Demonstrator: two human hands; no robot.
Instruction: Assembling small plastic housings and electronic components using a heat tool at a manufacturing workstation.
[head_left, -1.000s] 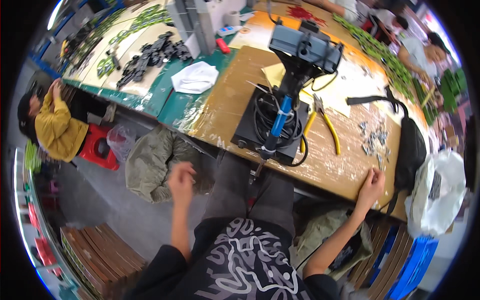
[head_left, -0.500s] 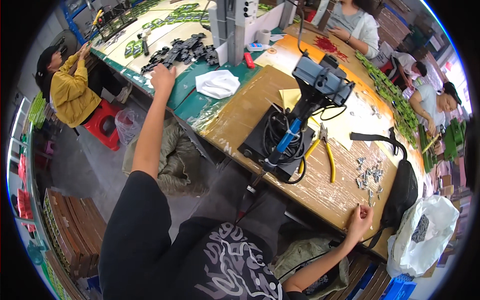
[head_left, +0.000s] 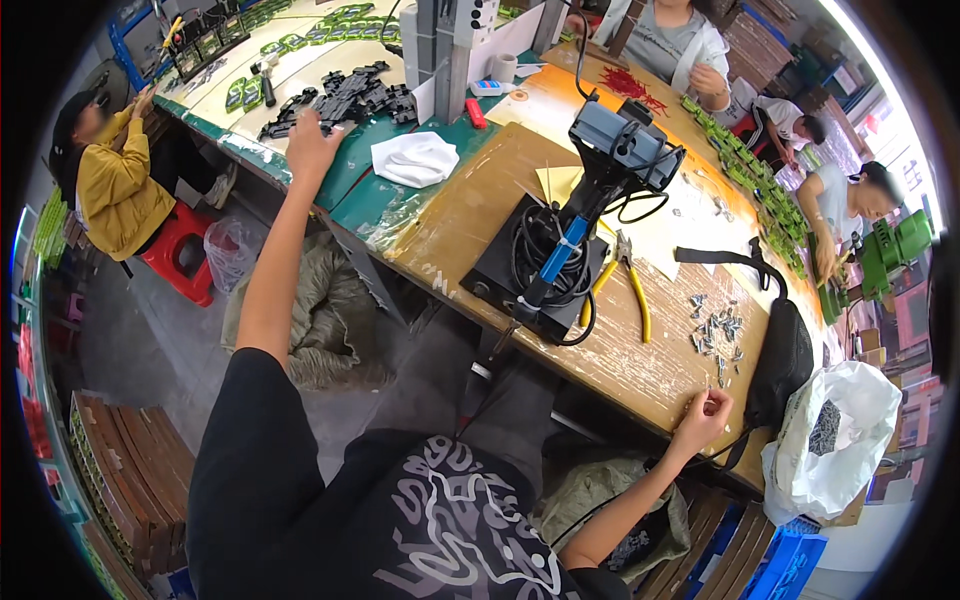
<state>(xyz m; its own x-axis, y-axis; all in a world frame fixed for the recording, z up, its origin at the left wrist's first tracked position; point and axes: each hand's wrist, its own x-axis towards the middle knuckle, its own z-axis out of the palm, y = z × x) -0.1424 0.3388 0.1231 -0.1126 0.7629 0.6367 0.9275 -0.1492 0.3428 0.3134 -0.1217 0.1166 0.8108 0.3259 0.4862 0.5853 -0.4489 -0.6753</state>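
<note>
My left hand [head_left: 312, 150] reaches over the near edge of a heap of black plastic parts [head_left: 350, 95]. Its fingertips meet the parts at the left end of the heap, and the thumb stands apart from the fingers. My right hand [head_left: 703, 420] is held at the front edge of the brown work board [head_left: 480, 190], thumb and fingertips pinched together in a ring. Whatever is in that pinch is too small to make out. Just beyond it lies a scatter of small silvery metal pieces [head_left: 718, 332].
Between my hands stands a grey-and-black device with a blue-handled tool [head_left: 565, 250] and coiled cable. Yellow-handled pliers [head_left: 625, 270], a white cloth [head_left: 415, 160], a black pouch [head_left: 785, 350] and a white sack [head_left: 840, 430] surround the board. Several people sit around the tables.
My left hand has moved forward onto the black parts. My right hand stays pinched near the board's edge. The whole view has shifted slightly.
</note>
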